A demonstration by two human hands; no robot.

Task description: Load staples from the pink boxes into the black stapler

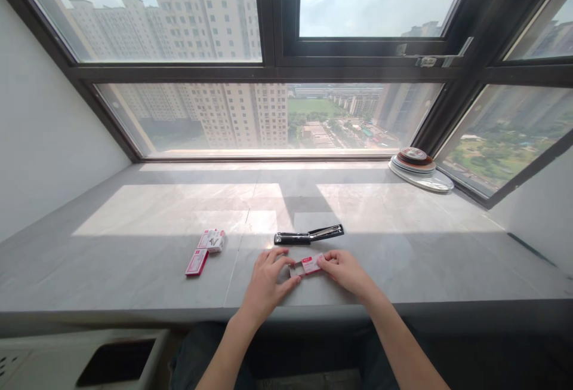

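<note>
A small red and white staple box (310,264) is held between both hands just above the grey stone sill (134,270). My left hand (267,285) pinches the box's left end, where an inner tray sticks out. My right hand (344,270) grips the box's right end with closed fingers. A black stapler (308,235) lies opened out flat on the sill just behind the hands. Two more red and white staple boxes (206,249) lie to the left, one flat and one open.
A stack of round flat discs (418,169) sits at the back right of the sill by the window frame. A large window runs along the back. A white unit with a dark opening (111,360) stands below the sill's front edge at left.
</note>
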